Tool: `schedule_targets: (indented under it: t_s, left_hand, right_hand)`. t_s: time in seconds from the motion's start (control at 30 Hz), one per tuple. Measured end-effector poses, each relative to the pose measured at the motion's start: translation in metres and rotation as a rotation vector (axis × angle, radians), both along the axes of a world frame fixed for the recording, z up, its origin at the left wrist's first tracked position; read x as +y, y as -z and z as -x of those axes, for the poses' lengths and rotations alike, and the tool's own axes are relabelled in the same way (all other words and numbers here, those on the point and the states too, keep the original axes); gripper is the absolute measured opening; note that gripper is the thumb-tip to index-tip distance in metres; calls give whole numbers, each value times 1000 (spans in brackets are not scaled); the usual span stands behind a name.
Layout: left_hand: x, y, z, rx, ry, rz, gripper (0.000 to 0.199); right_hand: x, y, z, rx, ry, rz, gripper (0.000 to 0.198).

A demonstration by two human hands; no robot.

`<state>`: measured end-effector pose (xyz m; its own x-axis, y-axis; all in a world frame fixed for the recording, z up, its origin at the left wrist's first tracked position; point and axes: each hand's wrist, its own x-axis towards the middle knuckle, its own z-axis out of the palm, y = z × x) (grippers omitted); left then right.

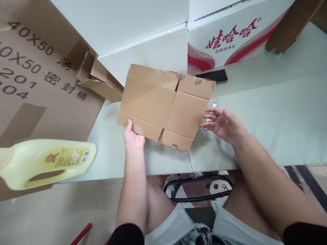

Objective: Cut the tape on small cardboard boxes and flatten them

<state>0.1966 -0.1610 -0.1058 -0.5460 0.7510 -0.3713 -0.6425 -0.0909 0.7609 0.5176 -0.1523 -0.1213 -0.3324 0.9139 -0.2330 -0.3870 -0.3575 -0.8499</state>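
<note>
A flattened brown cardboard box [150, 97], creased and with slotted flaps, is held tilted above the pale green tabletop. My left hand [134, 137] grips its lower left edge, thumb on top and the other fingers hidden beneath. At the right edge of the cardboard, my right hand [224, 124] has its fingers stretched out and apart. Those fingertips are at or just behind the edge; whether they touch it I cannot tell. Partly covered by the cardboard's upper right corner lies a black phone [214, 75].
White cartons [143, 30] and a red-and-white carton [230, 41] stand along the back. On the left are a large printed cardboard box [51, 112], a small open carton [102, 80] and a pale yellow bottle [28, 160]. The table [276, 136] ends just before my lap.
</note>
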Motion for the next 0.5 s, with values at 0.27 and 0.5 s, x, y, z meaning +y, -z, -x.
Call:
schedule_targets:
  t_s: [0.27, 0.5]
  left_hand:
    - [1, 7, -33, -17, 158, -31, 18]
    - [2, -7, -41, -126, 253, 91, 11]
  right_hand:
    - [-15, 19, 20, -217, -38, -44, 59]
    - [-16, 2, -2, -351, 463, -261, 63]
